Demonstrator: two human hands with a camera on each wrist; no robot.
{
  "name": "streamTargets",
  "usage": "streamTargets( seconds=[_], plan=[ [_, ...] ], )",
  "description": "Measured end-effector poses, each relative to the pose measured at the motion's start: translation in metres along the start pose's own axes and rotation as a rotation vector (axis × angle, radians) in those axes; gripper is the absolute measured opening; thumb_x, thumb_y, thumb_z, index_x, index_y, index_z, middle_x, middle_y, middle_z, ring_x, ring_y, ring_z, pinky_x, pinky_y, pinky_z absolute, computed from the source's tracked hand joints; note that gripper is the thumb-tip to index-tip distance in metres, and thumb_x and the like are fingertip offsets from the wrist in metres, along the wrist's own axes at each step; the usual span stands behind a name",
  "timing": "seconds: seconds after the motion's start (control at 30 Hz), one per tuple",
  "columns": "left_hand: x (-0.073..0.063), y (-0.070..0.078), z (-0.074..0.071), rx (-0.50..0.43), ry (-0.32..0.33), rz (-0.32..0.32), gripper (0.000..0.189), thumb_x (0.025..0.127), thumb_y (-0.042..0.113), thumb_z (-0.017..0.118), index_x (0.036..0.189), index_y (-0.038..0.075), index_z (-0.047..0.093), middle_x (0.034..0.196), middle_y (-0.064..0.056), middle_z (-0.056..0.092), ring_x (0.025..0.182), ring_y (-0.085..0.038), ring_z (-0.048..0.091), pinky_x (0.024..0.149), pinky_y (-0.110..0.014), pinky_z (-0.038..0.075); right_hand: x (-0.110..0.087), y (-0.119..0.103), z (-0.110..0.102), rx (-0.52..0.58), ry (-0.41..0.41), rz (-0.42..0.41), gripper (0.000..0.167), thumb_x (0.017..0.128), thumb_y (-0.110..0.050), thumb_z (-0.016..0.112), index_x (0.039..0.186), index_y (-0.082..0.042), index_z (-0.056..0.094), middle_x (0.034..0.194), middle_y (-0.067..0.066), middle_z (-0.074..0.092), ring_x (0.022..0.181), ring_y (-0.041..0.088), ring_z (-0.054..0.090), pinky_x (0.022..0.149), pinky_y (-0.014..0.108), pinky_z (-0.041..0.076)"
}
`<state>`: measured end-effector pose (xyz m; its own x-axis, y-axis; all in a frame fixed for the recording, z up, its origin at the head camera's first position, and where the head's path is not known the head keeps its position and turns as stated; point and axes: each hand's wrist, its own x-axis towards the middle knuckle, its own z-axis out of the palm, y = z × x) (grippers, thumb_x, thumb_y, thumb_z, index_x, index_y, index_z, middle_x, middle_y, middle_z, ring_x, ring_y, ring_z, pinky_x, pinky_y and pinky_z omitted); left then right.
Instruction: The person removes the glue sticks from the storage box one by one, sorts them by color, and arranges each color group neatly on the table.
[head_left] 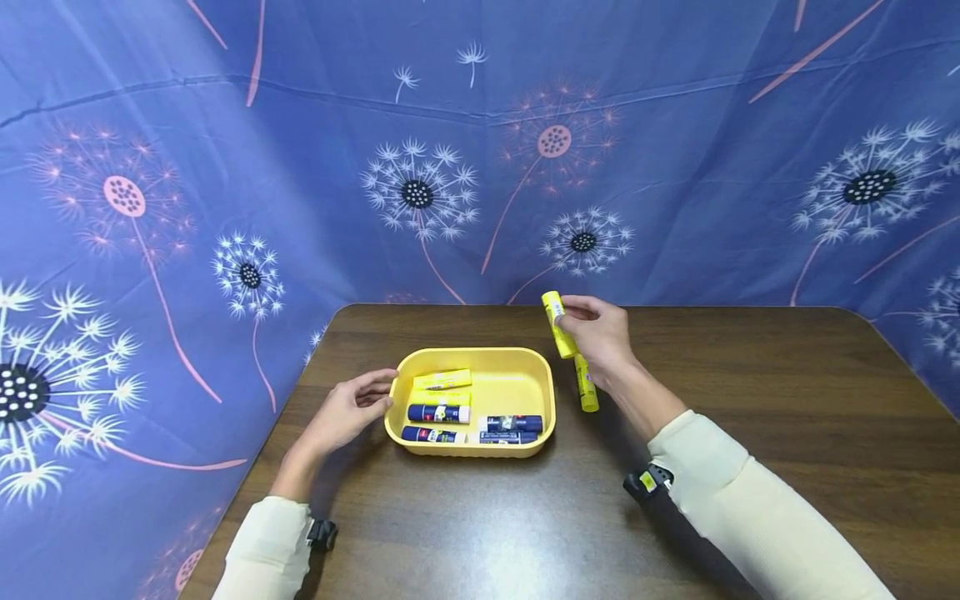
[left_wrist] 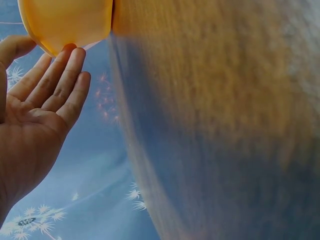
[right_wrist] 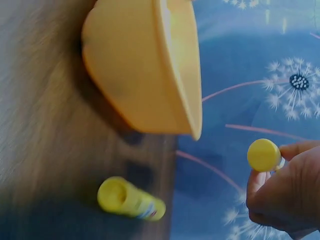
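A yellow plastic tray (head_left: 471, 451) sits on the table with glue sticks inside. Two yellow glue sticks (head_left: 442, 380) lie at its left, near dark blue glue sticks (head_left: 438, 413); more blue ones (head_left: 512, 423) lie at the right. My left hand (head_left: 347, 414) has its fingertips at the tray's left end, fingers fairly straight in the left wrist view. To the right of the tray, my right hand (head_left: 604, 340) pinches a yellow glue stick (head_left: 557, 321) between thumb and fingers, raised and tilted. Another yellow glue stick (right_wrist: 131, 199) lies on the table below that hand.
The dark wooden table (head_left: 780, 417) reaches well to the right and in front of the tray. Behind it and at the left hangs a blue cloth (head_left: 675, 167) with a dandelion print. Each wrist wears a black strap device (head_left: 647, 482).
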<state>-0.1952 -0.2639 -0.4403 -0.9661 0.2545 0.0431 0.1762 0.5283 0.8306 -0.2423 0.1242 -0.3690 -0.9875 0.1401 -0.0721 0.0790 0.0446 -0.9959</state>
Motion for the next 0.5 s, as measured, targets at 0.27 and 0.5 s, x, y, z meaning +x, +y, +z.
streamTargets(
  seconds=[0.27,0.5],
  plan=[
    [0.0,-0.004,0.0,-0.028,-0.006,0.01,0.046,0.098,0.004,0.065,0.143,-0.001,0.057,0.128,-0.025,0.07,0.12,-0.038,0.069,0.095,-0.014,0.053,-0.001,0.021,-0.03,0.015,0.106,0.027,0.045,0.093,0.0,0.064,0.138,0.004,0.061,0.099,-0.006,0.063,0.086,0.001,0.06,0.072,0.011,0.055],
    [0.001,-0.005,0.0,-0.032,-0.013,0.013,0.046,0.099,0.005,0.065,0.143,-0.001,0.057,0.129,-0.025,0.07,0.12,-0.037,0.069,0.098,-0.017,0.054,-0.004,0.041,-0.055,-0.011,0.177,0.085,0.047,0.095,-0.005,0.064,0.14,0.002,0.059,0.099,-0.007,0.061,0.083,0.001,0.059,0.071,0.012,0.055]
  ],
)
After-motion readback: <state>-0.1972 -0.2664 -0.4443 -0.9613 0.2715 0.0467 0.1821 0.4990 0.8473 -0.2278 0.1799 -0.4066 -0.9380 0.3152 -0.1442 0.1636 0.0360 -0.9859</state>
